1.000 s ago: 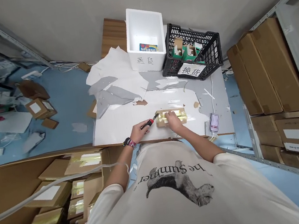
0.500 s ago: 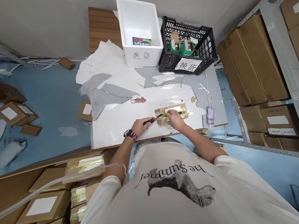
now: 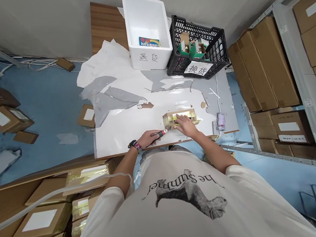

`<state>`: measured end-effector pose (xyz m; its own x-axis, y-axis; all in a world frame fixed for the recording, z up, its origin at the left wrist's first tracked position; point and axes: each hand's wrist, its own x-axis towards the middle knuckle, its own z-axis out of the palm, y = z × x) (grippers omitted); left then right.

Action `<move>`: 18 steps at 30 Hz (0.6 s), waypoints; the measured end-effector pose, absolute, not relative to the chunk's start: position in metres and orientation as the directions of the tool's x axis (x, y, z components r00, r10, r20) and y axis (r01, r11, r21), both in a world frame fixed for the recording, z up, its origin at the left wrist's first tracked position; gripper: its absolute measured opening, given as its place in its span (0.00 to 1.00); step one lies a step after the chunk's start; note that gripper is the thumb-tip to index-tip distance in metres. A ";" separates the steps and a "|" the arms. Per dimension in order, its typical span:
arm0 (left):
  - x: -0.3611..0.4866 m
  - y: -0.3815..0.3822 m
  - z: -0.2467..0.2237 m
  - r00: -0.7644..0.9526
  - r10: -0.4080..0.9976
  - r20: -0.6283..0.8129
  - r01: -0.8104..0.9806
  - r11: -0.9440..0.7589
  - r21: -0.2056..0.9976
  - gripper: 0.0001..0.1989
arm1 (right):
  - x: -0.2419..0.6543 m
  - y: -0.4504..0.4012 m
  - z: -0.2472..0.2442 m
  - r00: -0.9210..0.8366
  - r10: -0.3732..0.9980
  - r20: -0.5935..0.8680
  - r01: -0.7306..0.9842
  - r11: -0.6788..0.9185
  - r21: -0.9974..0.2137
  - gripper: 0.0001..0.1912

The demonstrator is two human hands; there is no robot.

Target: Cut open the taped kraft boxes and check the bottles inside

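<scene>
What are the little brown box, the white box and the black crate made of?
The brown box looks like matte cardboard, with shiny tape on top. The white box looks like foam: thick, dull walls. The black crate looks like moulded plastic, with rows of holes.

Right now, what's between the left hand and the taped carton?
Head view: a black-and-red cutter, gripped in the left hand, spans the gap, its end reaching the near corner of the taped carton.

A parcel storeroom: metal shelving [image 3: 289, 75] stacked with cardboard cartons [image 3: 274, 61] flanks a white-topped packing table [image 3: 125, 139].
</scene>
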<state>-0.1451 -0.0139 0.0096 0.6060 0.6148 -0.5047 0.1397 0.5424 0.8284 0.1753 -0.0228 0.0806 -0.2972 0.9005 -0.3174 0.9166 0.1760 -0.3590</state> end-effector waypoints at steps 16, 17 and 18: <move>-0.151 -0.059 0.017 -0.113 0.977 -0.181 0.210 0.201 0.957 0.28 | 0.213 0.005 0.018 -0.489 0.870 -0.066 0.846 0.455 -0.277 0.25; -0.150 -0.063 0.020 -0.102 0.983 -0.153 0.245 0.174 0.954 0.27 | 0.216 0.002 0.017 -0.507 0.860 -0.057 0.839 0.477 -0.262 0.25; -0.150 -0.067 0.022 -0.089 0.987 -0.132 0.272 0.152 0.950 0.26 | 0.219 -0.001 0.017 -0.517 0.854 -0.049 0.835 0.492 -0.246 0.25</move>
